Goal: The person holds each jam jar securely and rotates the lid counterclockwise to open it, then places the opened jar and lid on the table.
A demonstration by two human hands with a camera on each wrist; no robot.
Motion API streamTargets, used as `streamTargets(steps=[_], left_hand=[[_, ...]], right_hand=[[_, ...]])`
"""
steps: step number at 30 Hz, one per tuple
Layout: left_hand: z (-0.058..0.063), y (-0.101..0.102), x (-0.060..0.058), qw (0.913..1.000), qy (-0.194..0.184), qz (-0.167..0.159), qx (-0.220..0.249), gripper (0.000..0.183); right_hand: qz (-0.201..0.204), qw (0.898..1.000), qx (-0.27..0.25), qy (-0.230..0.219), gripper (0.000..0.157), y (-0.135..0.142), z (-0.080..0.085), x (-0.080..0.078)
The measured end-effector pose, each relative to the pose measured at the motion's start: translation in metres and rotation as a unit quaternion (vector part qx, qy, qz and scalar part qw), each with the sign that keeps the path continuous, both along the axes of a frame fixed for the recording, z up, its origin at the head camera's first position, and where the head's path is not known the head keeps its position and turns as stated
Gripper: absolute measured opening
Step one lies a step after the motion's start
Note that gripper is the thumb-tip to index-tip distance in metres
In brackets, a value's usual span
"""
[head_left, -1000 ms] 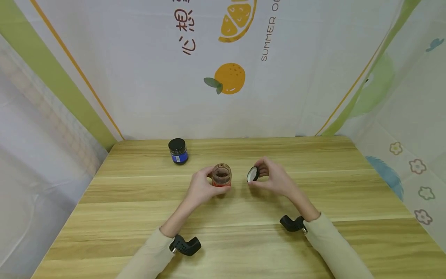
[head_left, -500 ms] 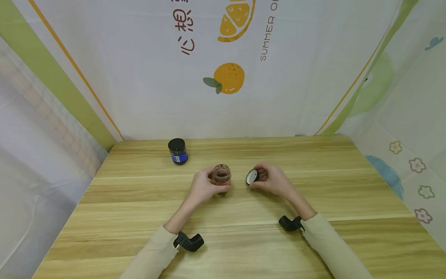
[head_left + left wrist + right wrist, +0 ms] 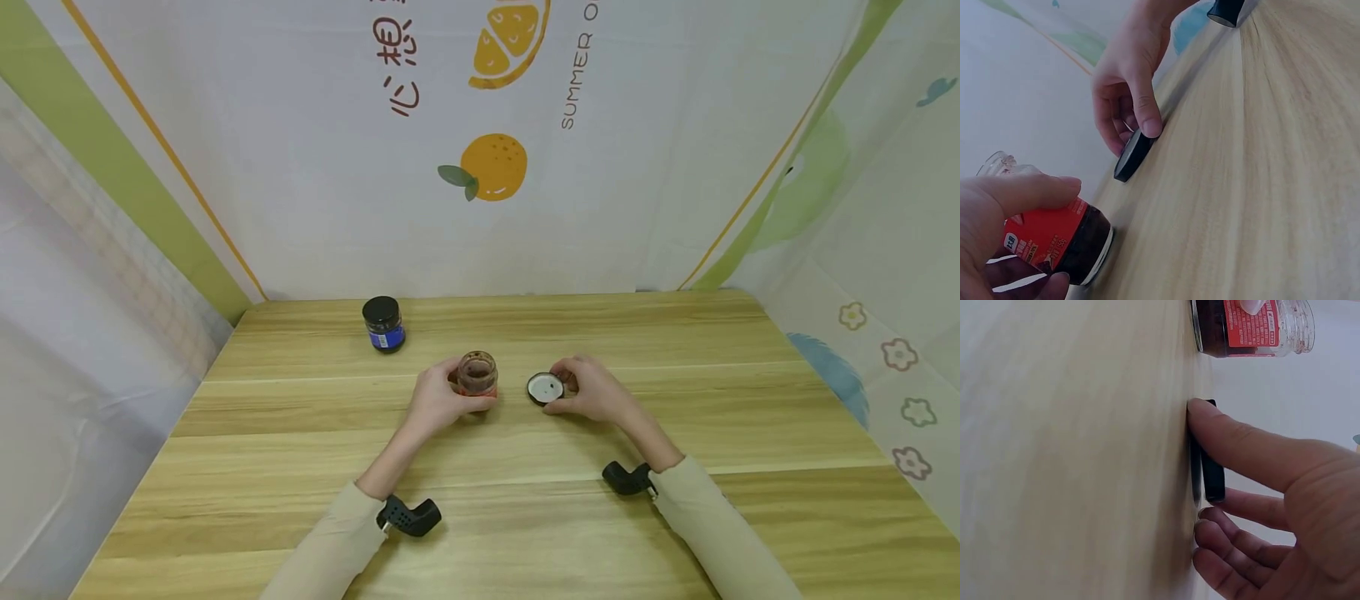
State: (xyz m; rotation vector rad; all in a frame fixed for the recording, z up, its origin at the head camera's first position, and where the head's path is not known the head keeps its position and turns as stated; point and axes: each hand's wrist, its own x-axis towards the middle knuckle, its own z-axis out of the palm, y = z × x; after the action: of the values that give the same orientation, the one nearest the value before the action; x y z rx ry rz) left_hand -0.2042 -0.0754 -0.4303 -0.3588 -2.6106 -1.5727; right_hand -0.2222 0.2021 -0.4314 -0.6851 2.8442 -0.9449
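An uncapped glass jar [image 3: 477, 375] with a red label and dark contents stands upright near the middle of the table. My left hand [image 3: 438, 396] grips it from the left, thumb and fingers round its sides. To its right, a black jar lid [image 3: 543, 389] lies nearly flat with its white inner face up, low over the wood. My right hand [image 3: 588, 390] pinches the lid's right side between thumb and fingers. In the right wrist view the thumb overlaps the lid [image 3: 1213, 478] right at the table surface.
A second jar [image 3: 384, 325], with a black lid and blue label, stands at the back left of the wooden table [image 3: 300, 475]. Behind the table hangs a white printed curtain [image 3: 315, 183]. Both wrists carry black camera mounts [image 3: 411, 517].
My right hand has lowered the lid and tilted it from near upright to nearly flat, white inside up. The left hand keeps its grip on the jar, almost unmoved.
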Motion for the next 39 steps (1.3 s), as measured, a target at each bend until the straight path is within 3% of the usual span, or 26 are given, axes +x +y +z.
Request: streamTargets(steps=[14, 22, 26, 30, 39], left_hand=[[-0.002, -0.004, 0.000, 0.9997, -0.016, -0.016, -0.003, 0.063], [0.013, -0.016, -0.001, 0.9987, 0.003, -0.018, -0.047, 0.098], [0.026, -0.028, -0.004, 0.9992, 0.021, -0.019, -0.027, 0.095], [0.033, -0.041, -0.007, 0.9994, 0.032, -0.010, 0.006, 0.087], [0.044, -0.062, -0.012, 0.9927, 0.088, 0.050, 0.065, 0.073]], right_hand=[[0.014, 0.999, 0.034, -0.016, 0.056, 0.000, 0.007, 0.001], [0.029, 0.998, 0.047, -0.036, 0.074, 0.001, 0.015, 0.003], [0.034, 0.997, 0.042, -0.053, 0.082, 0.002, 0.024, 0.001], [0.043, 0.997, 0.034, -0.059, 0.079, 0.001, 0.032, -0.003], [0.044, 0.999, -0.024, -0.004, 0.064, -0.011, 0.052, -0.008]])
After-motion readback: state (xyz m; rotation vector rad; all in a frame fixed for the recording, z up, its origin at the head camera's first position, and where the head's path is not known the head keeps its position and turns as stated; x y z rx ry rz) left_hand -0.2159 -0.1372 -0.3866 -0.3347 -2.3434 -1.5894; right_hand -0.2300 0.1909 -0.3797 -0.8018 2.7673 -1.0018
